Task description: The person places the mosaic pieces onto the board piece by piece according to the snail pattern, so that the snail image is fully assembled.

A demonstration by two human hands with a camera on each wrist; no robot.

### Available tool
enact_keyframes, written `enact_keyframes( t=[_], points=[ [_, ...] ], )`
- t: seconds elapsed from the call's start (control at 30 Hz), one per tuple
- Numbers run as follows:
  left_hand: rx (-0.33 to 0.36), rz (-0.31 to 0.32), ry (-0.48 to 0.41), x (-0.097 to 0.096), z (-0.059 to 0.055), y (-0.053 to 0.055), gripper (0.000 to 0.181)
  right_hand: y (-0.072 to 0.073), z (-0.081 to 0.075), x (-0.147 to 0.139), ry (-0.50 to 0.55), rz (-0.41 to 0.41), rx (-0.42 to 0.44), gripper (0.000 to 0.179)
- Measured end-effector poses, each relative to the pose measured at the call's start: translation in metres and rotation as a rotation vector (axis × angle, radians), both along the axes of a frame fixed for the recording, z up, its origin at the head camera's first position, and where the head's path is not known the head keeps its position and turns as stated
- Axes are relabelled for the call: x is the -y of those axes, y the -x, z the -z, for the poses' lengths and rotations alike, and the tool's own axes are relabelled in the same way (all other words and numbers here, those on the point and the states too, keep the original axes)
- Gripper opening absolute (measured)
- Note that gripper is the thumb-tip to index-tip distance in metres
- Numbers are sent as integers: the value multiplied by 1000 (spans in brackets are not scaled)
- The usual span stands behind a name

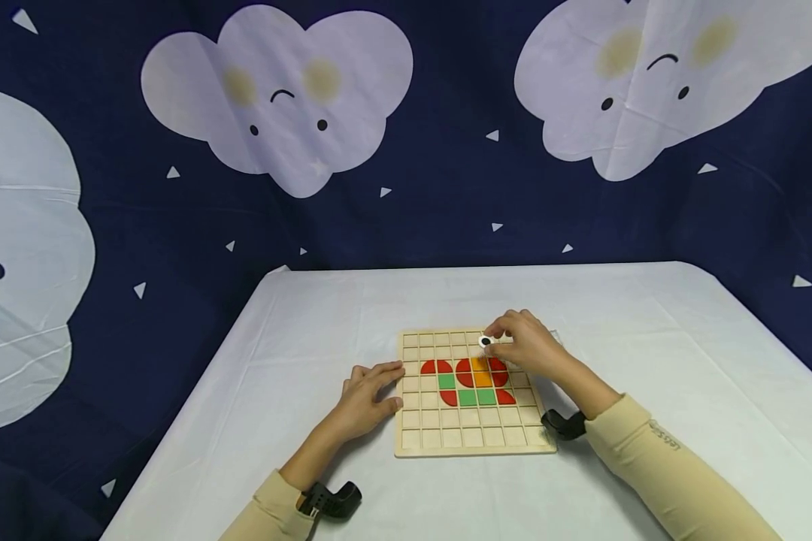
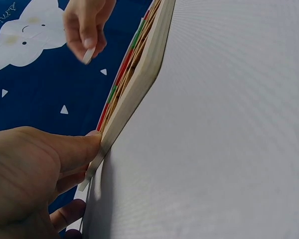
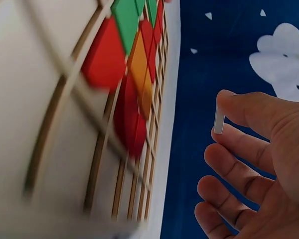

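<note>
A square wooden grid board [image 1: 433,439] lies on the table, with red rounded pieces [image 1: 449,397], green square pieces [image 1: 468,397] and orange pieces [image 1: 482,379] set in its middle cells. Above the board's far part, my right hand [image 1: 531,346] pinches a small thin white tile with a black dot [image 1: 482,343] between thumb and index finger. Seen edge-on in the right wrist view, the white tile [image 3: 219,122] is clear of the board. My left hand [image 1: 365,398] touches the board's left edge with thumb and fingertips, its fingers fairly straight.
White cloth covers the table [image 1: 325,315]. Behind it hangs a dark blue curtain [image 1: 433,218] with clouds and small triangles. A clear, hard-to-make-out object [image 1: 556,336] lies behind the right hand. Black wrist cameras [image 1: 338,501] sit on both wrists.
</note>
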State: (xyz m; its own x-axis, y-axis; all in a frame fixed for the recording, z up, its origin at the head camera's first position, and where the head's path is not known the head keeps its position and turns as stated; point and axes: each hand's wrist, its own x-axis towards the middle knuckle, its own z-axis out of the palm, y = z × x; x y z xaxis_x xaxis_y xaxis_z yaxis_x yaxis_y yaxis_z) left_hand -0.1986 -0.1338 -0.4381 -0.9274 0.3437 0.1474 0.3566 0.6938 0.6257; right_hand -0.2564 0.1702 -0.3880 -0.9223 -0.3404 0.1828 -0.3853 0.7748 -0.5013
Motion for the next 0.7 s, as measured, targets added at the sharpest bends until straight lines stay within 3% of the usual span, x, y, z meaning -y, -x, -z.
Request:
enact_keyframes(
  t=[0.4, 0.7],
  points=[
    [-7, -1, 6, 0, 2, 0, 49, 13, 5, 49, -58, -107, 8, 27],
    [-1, -9, -3, -1, 1, 0, 48, 24, 12, 64, -93, -93, 61, 26]
  ],
)
